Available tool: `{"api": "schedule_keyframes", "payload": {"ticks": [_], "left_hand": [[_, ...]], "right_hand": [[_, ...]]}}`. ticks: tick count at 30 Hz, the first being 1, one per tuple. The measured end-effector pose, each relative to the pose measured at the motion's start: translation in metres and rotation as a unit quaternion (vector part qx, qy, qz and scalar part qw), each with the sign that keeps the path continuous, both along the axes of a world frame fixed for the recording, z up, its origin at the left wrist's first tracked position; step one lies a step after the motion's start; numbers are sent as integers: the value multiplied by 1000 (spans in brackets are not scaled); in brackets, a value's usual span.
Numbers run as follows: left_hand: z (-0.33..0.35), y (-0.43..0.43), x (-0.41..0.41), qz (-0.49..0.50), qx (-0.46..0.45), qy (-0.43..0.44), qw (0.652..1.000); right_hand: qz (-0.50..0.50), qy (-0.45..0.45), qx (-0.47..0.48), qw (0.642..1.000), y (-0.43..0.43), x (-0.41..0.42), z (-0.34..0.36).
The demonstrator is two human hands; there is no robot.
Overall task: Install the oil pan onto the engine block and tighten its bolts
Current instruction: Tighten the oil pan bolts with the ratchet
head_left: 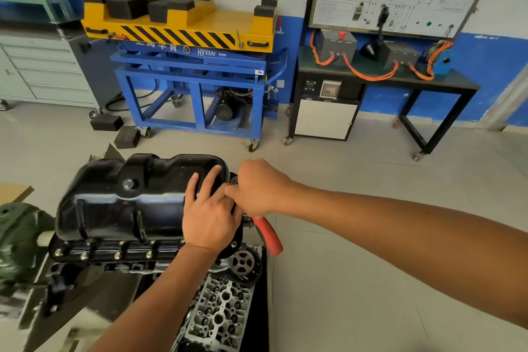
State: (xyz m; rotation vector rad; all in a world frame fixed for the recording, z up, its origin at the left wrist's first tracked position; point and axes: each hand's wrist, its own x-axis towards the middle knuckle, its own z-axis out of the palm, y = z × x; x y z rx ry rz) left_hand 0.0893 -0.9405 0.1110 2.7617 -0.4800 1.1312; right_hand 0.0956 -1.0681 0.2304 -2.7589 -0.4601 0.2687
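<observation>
**A:** Four bolts (117, 255) show in the near flange of the oil pan (120, 203). Which step is this?

**B:** Tightening, I'd judge. The pan already sits on the engine block (134, 266), flange down, so the placing looks done.

**A:** And the hands?

**B:** The left hand (210, 217) lies on the pan's right end with its fingers spread flat, pressing and pinching nothing. The right hand (257, 188) has its grip curled round a red-handled wrench (268, 233) at the pan's right edge. The tool's head is hidden under the fist, so I cannot tell which bolt it is on.

**A:** What does the next move call for?

**B:** Probably a short swing of the handle while the left hand steadies the pan, then a reset.

**A:** Is there room for that?

**B:** It is tight inward. The pan wall rises just beside the wrench, the left hand touches the right, and the sprocket (243, 261) sits near below the handle. Outward to the right there is only open floor (371, 237), so that way the arc is free.
</observation>
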Motion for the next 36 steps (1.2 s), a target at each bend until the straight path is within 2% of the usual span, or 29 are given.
{"api": "schedule_keyframes", "payload": {"ticks": [2, 4, 5, 8, 11, 13, 14, 16, 19, 23, 25, 27, 28, 30, 31, 36], "left_hand": [[-1, 1, -1, -1, 6, 7, 1000], [-2, 3, -1, -8, 19, 3, 1000], [-2, 3, -1, -9, 31, 0, 999], [-2, 5, 1, 2, 66, -11, 998], [-3, 6, 3, -7, 53, -8, 999], [-5, 7, 3, -4, 61, -11, 998], [-5, 7, 3, -1, 68, -14, 998], [-4, 6, 3, -1, 68, -22, 997], [-3, 4, 2, -16, 37, -29, 999], [-7, 2, 3, -9, 7, -10, 1000], [-8, 1, 4, -8, -4, -8, 1000], [-10, 1, 5, -8, -7, -8, 1000], [-11, 2, 6, -8, -6, -7, 1000], [-11, 2, 7, -7, -8, -4, 1000], [-11, 2, 7, -7, -12, -3, 1000], [-9, 1, 4, 0, -14, 3, 1000]], "right_hand": [[-15, 44, -1, 999, 3, 1, 2], [-76, 140, 80, 984, 7, -1, 1], [-116, 200, 142, 963, 9, -2, 0], [-209, 336, 315, 863, 15, -5, 2], [-249, 387, 396, 794, 17, -8, 2], [-259, 389, 408, 784, 16, -10, -1], [-256, 382, 403, 791, 15, -10, -2], [-230, 361, 373, 823, 11, -8, -2], [-173, 322, 277, 889, 4, 1, 5], [-100, 285, 147, 942, 0, 11, 19], [-54, 247, 59, 966, 3, 14, 25], [21, 180, -70, 981, 8, 15, 32], [67, 131, -137, 979, 9, 15, 35], [162, 37, -252, 953, 9, 15, 38], [192, -4, -280, 941, 8, 16, 38], [266, -125, -310, 904, 2, 21, 34]]}}
